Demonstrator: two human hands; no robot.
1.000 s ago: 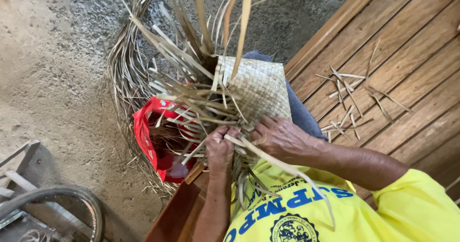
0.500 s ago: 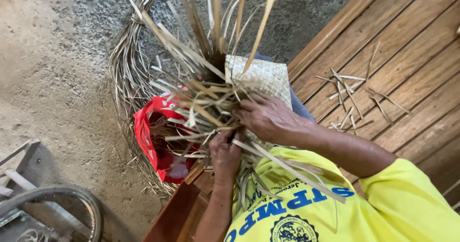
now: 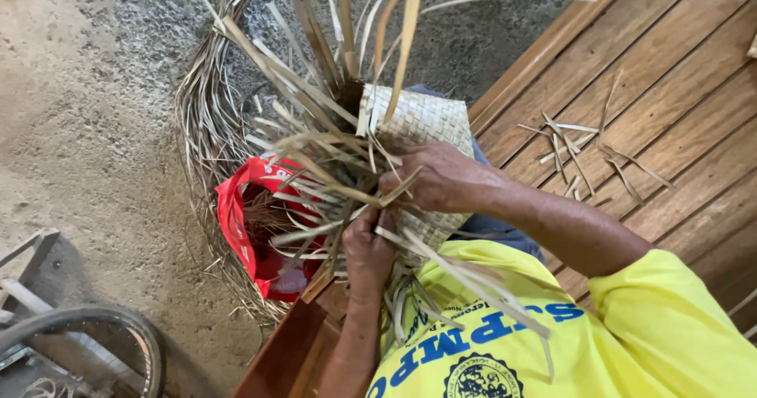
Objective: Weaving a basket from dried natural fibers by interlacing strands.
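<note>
A partly woven piece of pale palm-leaf strips (image 3: 426, 118) rests on my lap, with many loose strip ends (image 3: 315, 91) sticking up and out from its left edge. My right hand (image 3: 441, 179) lies across the woven part and pinches a strip at the working edge. My left hand (image 3: 369, 248) comes up from below and grips strips just under the right hand's fingers. Both hands touch the loose ends where they meet the weave. More strips (image 3: 465, 280) trail down over my yellow shirt (image 3: 552, 343).
A red plastic bag (image 3: 240, 225) with dark fibres lies left of my hands, inside a curved bundle of dried leaves (image 3: 201, 122) on the gravel ground. Cut scraps (image 3: 583, 150) lie on the wooden plank floor (image 3: 654, 67) at right. A bicycle wheel (image 3: 102, 323) shows bottom left.
My right hand has slid left and up across the woven piece to its working edge. The left hand has stayed below it, and the loose strips have swung upward.
</note>
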